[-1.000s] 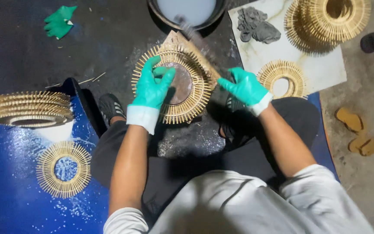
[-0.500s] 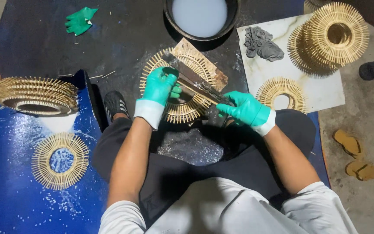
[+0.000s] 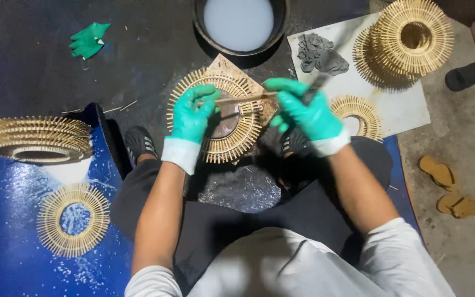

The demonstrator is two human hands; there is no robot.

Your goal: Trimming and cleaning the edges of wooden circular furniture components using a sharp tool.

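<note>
Left hand (image 3: 191,118), green glove, white cuff: grip closed on the left end of a thin stick (image 3: 246,99), over the left rim of a sunburst ring (image 3: 215,115).

Right hand (image 3: 303,113), green glove, white cuff: grip closed on a blurred dark tool (image 3: 325,77), fingers at the right end of the stick; exact contact not clear.

Stick: level, spanning both hands, across the upper part of the ring.

Sunburst ring: round, pale spokes around a dark brown middle, flat on a brown board (image 3: 232,69) on the dark floor mat (image 3: 39,71), just ahead of the knees.

Basin (image 3: 240,25): dark, round, filled with milky liquid, beyond the ring.

White sheet (image 3: 408,107), right: grey rag (image 3: 320,55), stack of rings (image 3: 408,41), one single ring (image 3: 358,113) near the right wrist.

Blue sheet (image 3: 6,236), left: stack of rings (image 3: 37,140) at the upper edge, one flat ring (image 3: 72,220) below it, white specks scattered about.

Spare green glove (image 3: 88,39): crumpled, far left on the mat, well apart from the hands.

Dark shoe (image 3: 138,144): beside the left forearm.

Black slipper (image 3: 467,75): bare floor, right of the white sheet.

Tan sandals (image 3: 449,190): pair, bare floor, lower right.
</note>
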